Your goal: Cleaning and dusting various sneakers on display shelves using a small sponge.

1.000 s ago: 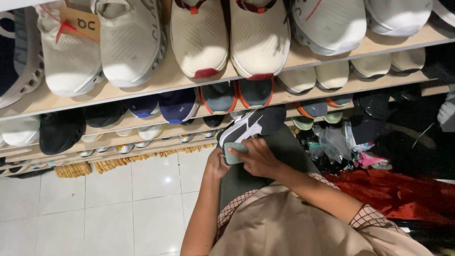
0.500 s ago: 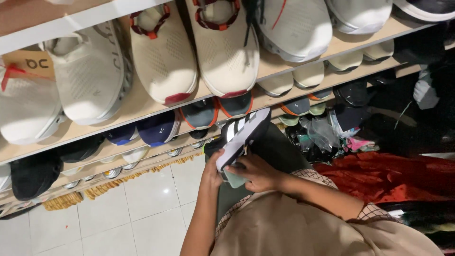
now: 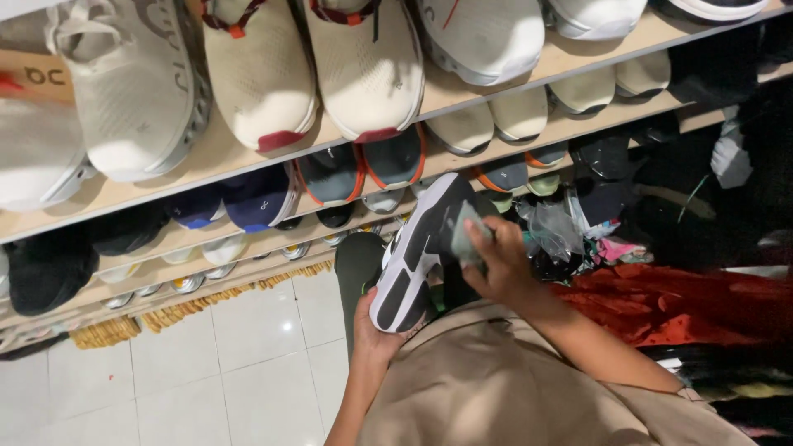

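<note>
A black shoe [image 3: 419, 252] with a white sole is held up before tiered wooden shelves [image 3: 496, 95] lined with sneakers.

The heel end is cupped from below by the left hand [image 3: 373, 330], sole turned outward, while a pale green cloth [image 3: 467, 238] is pressed against the shoe's side by the right hand [image 3: 502, 268]. Cream and white pairs are seen on the top shelf, darker ones below. White floor tiles [image 3: 215, 372] are visible lower left, red fabric [image 3: 661, 301] at right.

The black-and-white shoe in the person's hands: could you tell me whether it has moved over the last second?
Yes. The black-and-white shoe has been turned and raised: its sole now faces the camera, and its toe reaches up toward the lower wooden shelf.
</note>
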